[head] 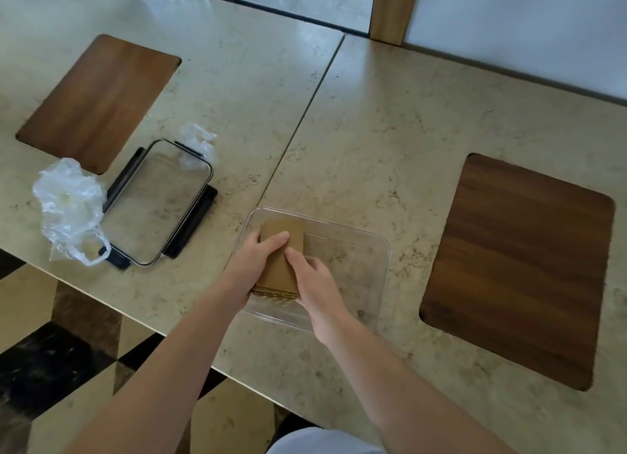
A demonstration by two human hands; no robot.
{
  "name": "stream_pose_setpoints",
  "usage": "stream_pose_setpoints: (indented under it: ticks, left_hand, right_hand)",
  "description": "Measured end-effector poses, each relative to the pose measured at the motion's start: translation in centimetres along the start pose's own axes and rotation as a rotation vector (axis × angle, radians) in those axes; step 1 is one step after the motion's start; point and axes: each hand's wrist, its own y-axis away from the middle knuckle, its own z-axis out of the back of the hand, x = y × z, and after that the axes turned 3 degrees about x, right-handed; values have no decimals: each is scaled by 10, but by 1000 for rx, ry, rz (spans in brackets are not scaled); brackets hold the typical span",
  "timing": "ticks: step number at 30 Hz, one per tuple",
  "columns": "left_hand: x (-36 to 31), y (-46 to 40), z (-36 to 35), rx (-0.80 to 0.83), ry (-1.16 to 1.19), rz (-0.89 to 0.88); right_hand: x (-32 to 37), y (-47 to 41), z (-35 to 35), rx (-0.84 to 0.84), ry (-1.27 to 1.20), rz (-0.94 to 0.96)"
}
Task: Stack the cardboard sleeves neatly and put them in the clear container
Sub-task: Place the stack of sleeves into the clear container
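Observation:
A stack of brown cardboard sleeves [282,250] sits in the left part of the clear container [380,250], which stands on the stone table near its front edge. My left hand [258,260] grips the stack's left side, thumb across the top. My right hand [310,277] presses on the stack's right side with the fingers curled against it. The layered ends of the sleeves show at the near side, between my wrists. The right part of the container holds nothing.
The container's clear lid [156,202] with black clips lies flat to the left. A crumpled plastic bag [69,206] lies beside it, a smaller plastic scrap [196,141] behind. Two wooden inlays [98,100] [519,267] are set in the table. The table edge runs diagonally at front left.

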Motion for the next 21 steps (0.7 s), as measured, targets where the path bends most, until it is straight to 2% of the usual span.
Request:
stream_pose_setpoints:
  ticks: [6, 12, 15, 18, 20, 21]
  left_hand:
    - [-10, 2, 5, 27, -100, 15]
    - [-12, 7, 10, 61, -72, 31]
    - [-15, 11, 6, 1, -216, 14]
    - [-19, 16, -1, -78, -385, -98]
    - [-20, 25, -8, -199, -524, -282]
    - [-21, 31, -14, -314, -636, -401]
  right_hand:
    - [1, 8, -8, -6, 31, 8]
    - [1, 7, -13, 116, 70, -51]
    - [1, 4, -10, 126, 59, -68]
    - [0, 3, -3, 118, 52, -62]
    - [1, 10, 6, 120, 81, -47]
    - [1, 13, 13, 120, 105, -37]
